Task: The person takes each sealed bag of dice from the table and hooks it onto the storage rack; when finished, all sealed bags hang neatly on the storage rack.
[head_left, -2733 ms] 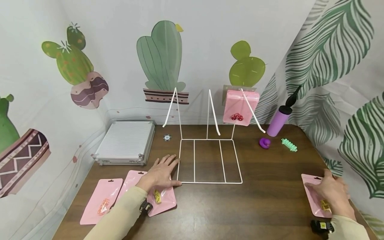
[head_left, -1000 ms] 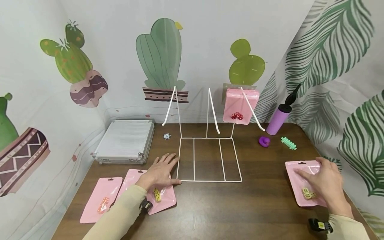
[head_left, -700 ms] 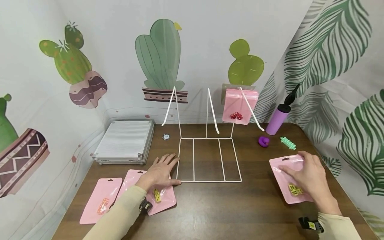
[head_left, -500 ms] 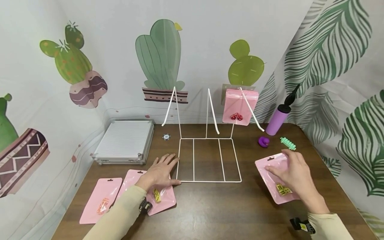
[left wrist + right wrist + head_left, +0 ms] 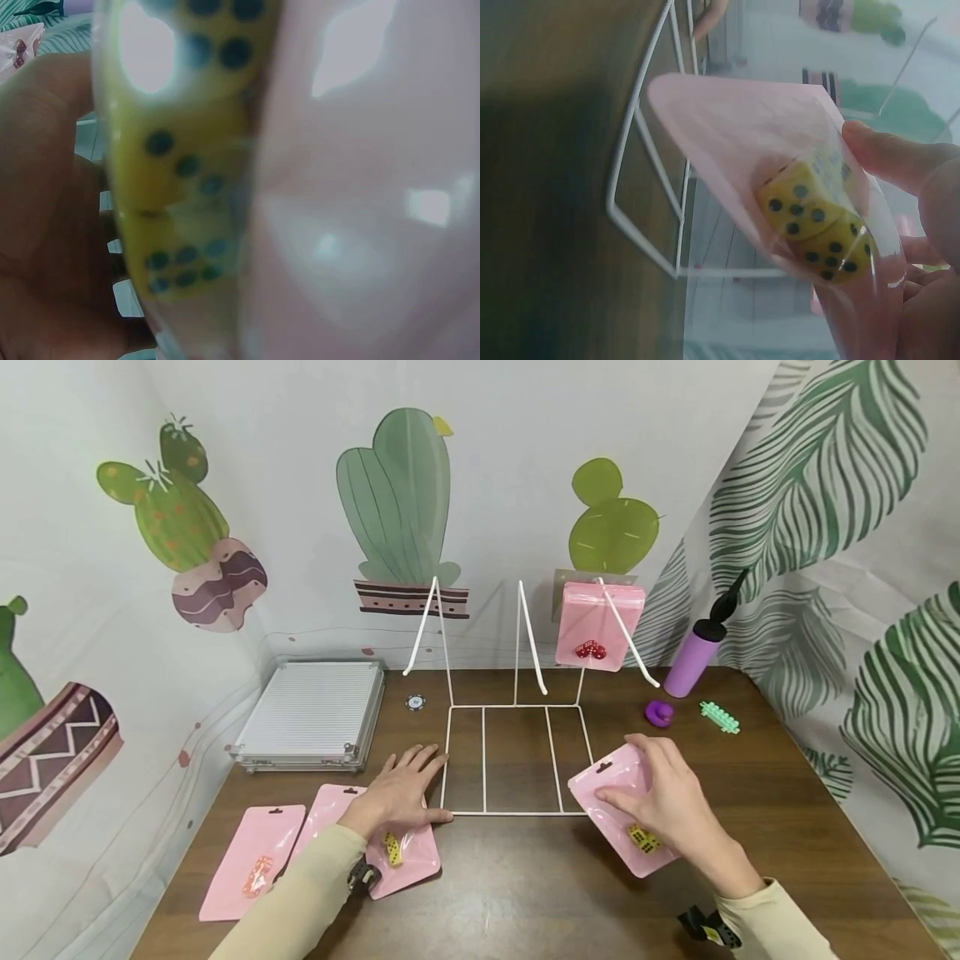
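Observation:
My right hand (image 5: 667,802) pinches a pink zip pouch (image 5: 615,770) of yellow dice between thumb and fingers. The pouch hangs tilted over the right front corner of a white wire rack (image 5: 517,813); in the right wrist view its dice (image 5: 810,214) show through the clear face. With fingers spread, my left hand (image 5: 401,793) rests at the rack's left front side, thumb at the corner. Beneath that wrist lies another pink pouch (image 5: 420,857) with yellow dice, filling much of the left wrist view. Pink pouches with red dice (image 5: 596,618) hang on the rack's right hook.
Partly under my left forearm lies a pink pouch (image 5: 326,802); one with orange dice (image 5: 243,852) is farther left. A silver case (image 5: 311,710) and poker chip (image 5: 416,702) sit back left. Back right are a purple pump (image 5: 692,664), purple duck (image 5: 659,713) and green toy (image 5: 719,717).
My right hand has picked up the yellow-dice pouch from the table's right side and carried it left to the rack's front corner. The left hand has stayed put.

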Available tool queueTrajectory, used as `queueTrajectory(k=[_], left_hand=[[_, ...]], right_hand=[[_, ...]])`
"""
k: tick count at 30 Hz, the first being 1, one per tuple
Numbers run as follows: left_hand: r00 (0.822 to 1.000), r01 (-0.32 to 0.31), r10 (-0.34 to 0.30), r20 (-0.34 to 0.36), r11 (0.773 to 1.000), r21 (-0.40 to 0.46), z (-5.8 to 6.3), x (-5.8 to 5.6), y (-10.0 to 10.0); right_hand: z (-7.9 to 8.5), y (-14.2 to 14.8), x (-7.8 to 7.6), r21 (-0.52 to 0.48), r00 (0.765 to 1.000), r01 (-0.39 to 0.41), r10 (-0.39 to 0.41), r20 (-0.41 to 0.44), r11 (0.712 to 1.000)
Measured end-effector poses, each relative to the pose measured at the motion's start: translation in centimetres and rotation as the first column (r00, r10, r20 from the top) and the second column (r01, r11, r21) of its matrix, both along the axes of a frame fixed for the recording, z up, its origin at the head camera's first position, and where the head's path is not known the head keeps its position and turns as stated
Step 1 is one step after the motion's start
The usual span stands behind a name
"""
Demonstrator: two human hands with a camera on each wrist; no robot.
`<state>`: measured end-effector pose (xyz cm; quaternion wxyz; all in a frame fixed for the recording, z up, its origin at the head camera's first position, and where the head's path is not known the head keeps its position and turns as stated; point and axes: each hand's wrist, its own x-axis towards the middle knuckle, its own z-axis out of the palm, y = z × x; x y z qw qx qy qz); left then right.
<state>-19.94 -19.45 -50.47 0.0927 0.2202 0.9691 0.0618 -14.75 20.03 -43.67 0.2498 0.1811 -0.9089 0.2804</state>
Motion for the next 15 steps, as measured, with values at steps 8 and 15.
queueTrajectory(k=[8, 15], left_hand=[[1.000, 0.005, -0.005, -0.007, 1.000, -0.003, -0.1, -0.1, -0.1], [1.000, 0.003, -0.003, 0.002, 1.000, -0.003, 0.0, -0.1, -0.1]], right_hand=[[0.3, -2.7, 0.5, -0.019, 0.998, -0.070, 0.070, -0.005, 0.997], [0.9, -4.7, 0.8, -0.053, 0.989, -0.144, 0.141, -0.052, 0.988]])
